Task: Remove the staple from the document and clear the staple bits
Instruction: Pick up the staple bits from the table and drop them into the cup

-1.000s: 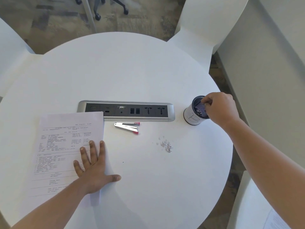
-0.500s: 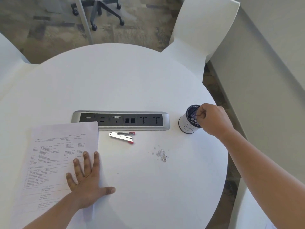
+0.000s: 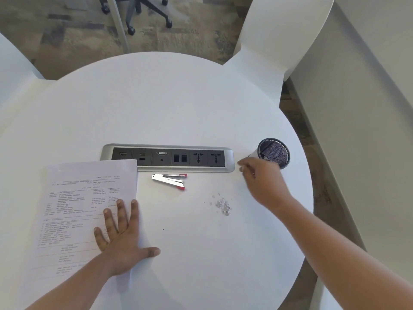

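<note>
The printed document (image 3: 85, 204) lies on the left of the round white table (image 3: 178, 104). My left hand (image 3: 120, 238) presses flat on its lower right edge, fingers spread. A small pile of staple bits (image 3: 222, 205) lies right of the middle. The metal staple remover (image 3: 169, 180) with red tips rests just in front of the socket strip. My right hand (image 3: 261, 177) hovers left of the dark mesh cup (image 3: 273, 153), above the table, fingers loosely bent; nothing shows between them.
A silver socket strip (image 3: 167, 157) is set into the table's middle. White chairs stand at the far right (image 3: 283, 34) and far left (image 3: 13, 63). A wheeled office chair base (image 3: 143, 14) is on the carpet beyond. A wall runs along the right.
My right hand has come away from the mesh cup's mouth and moved left and down toward the table. The left hand stays pressed on the document.
</note>
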The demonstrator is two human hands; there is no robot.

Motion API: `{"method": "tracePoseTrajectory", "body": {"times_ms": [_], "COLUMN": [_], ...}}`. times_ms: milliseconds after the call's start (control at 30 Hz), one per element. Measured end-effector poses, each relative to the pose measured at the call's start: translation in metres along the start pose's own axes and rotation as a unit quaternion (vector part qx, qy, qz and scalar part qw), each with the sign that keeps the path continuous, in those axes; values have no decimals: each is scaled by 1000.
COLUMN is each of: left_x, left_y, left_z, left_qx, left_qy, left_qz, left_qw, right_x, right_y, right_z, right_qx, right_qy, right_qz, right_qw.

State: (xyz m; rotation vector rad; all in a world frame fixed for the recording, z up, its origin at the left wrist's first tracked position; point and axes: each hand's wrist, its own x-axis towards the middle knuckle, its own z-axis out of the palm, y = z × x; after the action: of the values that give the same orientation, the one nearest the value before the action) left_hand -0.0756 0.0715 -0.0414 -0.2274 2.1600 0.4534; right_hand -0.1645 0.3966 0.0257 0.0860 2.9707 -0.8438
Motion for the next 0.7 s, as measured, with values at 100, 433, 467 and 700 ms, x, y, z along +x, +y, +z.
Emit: {"method": "tracePoseTrajectory", "body": {"times_ms": [100,433,467,700], "left_x": [-1,-2,-2,-2], "left_y": [0,0,0,1], "left_z": [0,-1,-1,-1], "left_qx": [0,3,4,7], "left_qy": [-1,2,3,4], "left_qz": [0,2,0,3], "left_qw": [1000,1000,1000,1000], "right_x": [-6,-9,-14,-79], "right_y": [8,19,17,9], "right_z": [32,71,71,76], "right_qx": [-77,-184,-186,-195], "right_qy": [-84,-116,-115,-140], "right_qz": [4,28,25,-96], "right_qw": [993,976,976,966]}}
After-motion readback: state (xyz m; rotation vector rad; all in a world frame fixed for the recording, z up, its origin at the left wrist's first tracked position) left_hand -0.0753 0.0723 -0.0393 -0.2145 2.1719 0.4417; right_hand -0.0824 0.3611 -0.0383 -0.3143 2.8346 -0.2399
